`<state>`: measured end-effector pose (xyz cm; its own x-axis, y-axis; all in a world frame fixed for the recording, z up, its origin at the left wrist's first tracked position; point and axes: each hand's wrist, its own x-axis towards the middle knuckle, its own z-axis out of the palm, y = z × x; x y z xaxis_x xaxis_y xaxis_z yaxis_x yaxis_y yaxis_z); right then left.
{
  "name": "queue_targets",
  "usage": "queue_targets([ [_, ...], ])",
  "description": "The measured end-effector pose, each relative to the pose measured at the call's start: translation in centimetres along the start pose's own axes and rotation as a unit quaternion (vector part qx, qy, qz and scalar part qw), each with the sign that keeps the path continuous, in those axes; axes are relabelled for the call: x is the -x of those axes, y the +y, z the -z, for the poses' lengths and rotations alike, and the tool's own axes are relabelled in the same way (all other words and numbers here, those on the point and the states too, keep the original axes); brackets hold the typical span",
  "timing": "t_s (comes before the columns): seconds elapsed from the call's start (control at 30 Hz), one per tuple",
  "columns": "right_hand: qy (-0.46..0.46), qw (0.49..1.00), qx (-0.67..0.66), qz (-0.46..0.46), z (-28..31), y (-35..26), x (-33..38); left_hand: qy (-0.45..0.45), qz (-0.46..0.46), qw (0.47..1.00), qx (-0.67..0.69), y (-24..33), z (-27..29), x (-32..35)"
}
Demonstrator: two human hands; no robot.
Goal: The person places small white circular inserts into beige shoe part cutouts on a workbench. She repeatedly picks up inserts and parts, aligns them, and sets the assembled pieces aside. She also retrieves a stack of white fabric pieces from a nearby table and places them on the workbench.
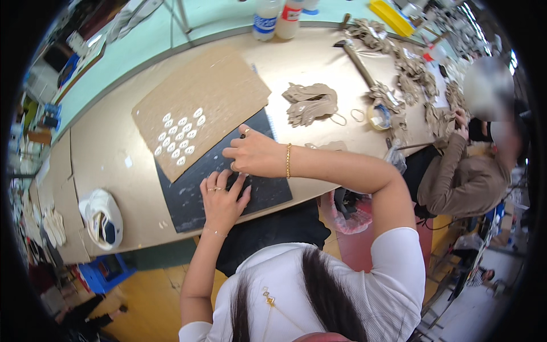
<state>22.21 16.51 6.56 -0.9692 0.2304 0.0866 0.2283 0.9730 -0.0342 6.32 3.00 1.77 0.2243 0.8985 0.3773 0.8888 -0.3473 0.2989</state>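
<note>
My left hand (222, 196) lies flat, fingers spread, on a black cutting mat (268, 188) on the table. My right hand (250, 153) is closed above it, pinching a small tool whose tip shows by the fingers, pressed onto the mat. Just left of both hands, a brown cardboard sheet (199, 97) overlaps the mat and carries several small white oval pieces (180, 137) in rows.
A white cap (102, 219) lies at the table's near left edge. Tan cut-out pieces (312, 102) sit past the mat, with a hammer (356, 60), tape roll (379, 117) and two bottles (276, 20) further back. Another person (467, 171) works at the right.
</note>
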Motion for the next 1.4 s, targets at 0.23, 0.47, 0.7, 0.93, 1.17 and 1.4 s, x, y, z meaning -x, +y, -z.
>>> queue_targets([
  [0.23, 0.127, 0.929, -0.105, -0.331, 1.3, 3.0, 7.7, -0.005, -0.011, 1.000, 0.019, 0.4, -0.1, -0.3],
  [0.47, 0.215, 0.844, -0.098, -0.482, -2.3, 7.2, 16.3, 0.018, -0.014, 0.998, 0.052, 0.2, -0.5, 0.0],
  [0.7, 0.235, 0.815, -0.086, -0.523, -1.1, 10.3, 17.1, 0.040, 0.004, 0.996, 0.082, -0.1, -0.4, 0.2],
  [0.93, 0.173, 0.845, -0.077, -0.500, -2.3, 13.3, 14.0, 0.035, 0.025, 0.996, 0.075, -0.4, -0.5, 0.5],
  [1.17, 0.197, 0.850, -0.007, -0.488, -1.9, 12.9, 13.8, 0.027, 0.016, 0.995, 0.092, -0.2, -0.5, 0.4],
  [1.4, 0.209, 0.805, -0.190, -0.522, 2.5, 10.2, 13.3, 0.037, 0.006, 0.995, 0.093, -0.2, -0.5, 0.3],
])
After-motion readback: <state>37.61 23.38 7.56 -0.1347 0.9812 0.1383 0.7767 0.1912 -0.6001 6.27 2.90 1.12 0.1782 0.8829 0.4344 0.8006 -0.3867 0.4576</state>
